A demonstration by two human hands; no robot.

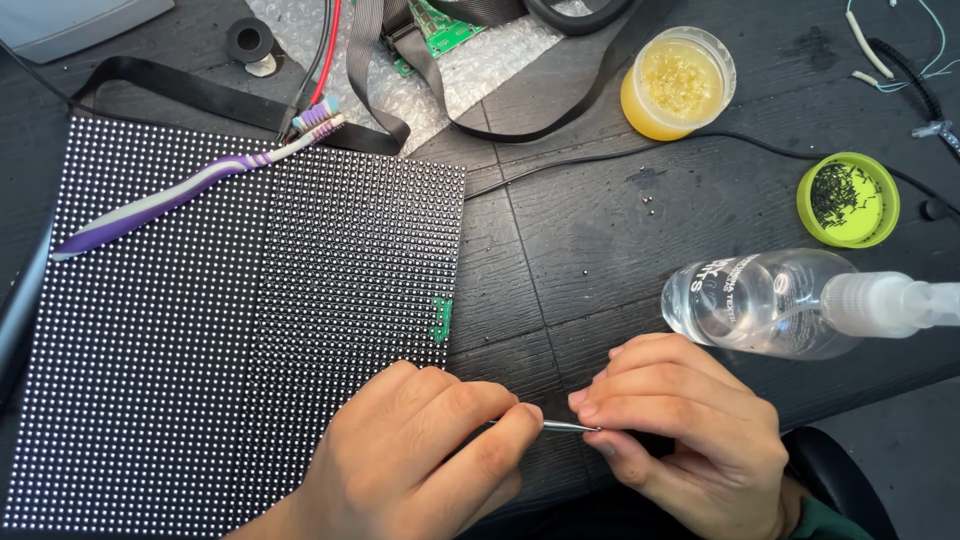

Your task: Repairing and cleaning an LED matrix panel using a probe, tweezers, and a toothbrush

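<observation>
Both hands meet at the near edge of the dark wooden tabletop [600, 230]. The left hand [420, 455] and the right hand [685, 420] each pinch one end of a thin metal tool [565, 427], which looks like fine tweezers or a needle; its exact kind cannot be told. The left grip is closed on the tool between thumb and forefinger, and the right grip is closed on its other end with the fingertips curled in. The tool lies roughly level between the hands, just off the right edge of the LED dot-matrix panel [200, 360], which lies flat on the tabletop at the left. A small green patch of circuit board [441, 319] shows at the panel's right edge, near the left hand. A purple and white toothbrush [190, 192] rests diagonally on the panel's far part. A clear spray bottle [780, 303] lies on its side just beyond the right hand. Farther off stand a round tub of yellow paste [677, 82] and a green lid holding small dark parts [848, 200]. Black ribbon cables [380, 90] and bubble wrap [480, 60] lie at the far edge.
</observation>
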